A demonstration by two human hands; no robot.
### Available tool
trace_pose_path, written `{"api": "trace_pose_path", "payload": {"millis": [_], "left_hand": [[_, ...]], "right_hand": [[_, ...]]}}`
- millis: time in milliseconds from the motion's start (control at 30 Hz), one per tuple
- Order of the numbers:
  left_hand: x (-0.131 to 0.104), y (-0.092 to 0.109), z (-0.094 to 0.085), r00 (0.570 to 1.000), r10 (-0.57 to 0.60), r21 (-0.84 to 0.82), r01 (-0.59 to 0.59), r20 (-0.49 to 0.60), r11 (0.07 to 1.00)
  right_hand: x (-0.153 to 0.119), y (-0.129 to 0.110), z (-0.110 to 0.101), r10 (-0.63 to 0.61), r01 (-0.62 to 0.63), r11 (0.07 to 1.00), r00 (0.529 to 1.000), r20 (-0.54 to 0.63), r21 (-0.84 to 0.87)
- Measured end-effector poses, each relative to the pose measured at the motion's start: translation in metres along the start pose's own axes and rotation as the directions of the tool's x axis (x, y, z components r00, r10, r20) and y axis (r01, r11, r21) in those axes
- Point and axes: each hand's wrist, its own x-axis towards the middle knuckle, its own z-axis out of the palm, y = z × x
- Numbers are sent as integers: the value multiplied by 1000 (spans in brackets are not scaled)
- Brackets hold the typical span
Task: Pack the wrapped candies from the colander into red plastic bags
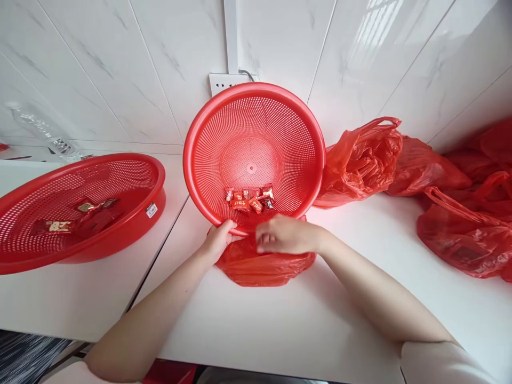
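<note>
A red perforated basket is tilted toward me in the middle, with several small red wrapped packets gathered low inside it. My left hand grips the basket's lower rim, thumb over it. Just right of it, my right hand is at the lower rim, above a red plastic bag; its fingers are curled and blurred, and what they hold, if anything, is hidden. The bag lies under the front of the basket on the white table.
Another red basket with packets stands at the left, a clear bottle behind it. Filled red bags sit at the right, others farther along. A power socket is on the tiled wall behind.
</note>
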Motion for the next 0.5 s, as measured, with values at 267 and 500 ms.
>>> {"api": "trace_pose_path", "payload": {"millis": [267, 500], "left_hand": [[2, -1, -3, 994, 110, 57, -111, 15, 992], [3, -3, -4, 996, 84, 56, -83, -16, 995]], "right_hand": [[-11, -48, 43, -73, 168, 976, 851, 521, -136], [8, 1, 11, -98, 114, 993, 952, -289, 36]]}}
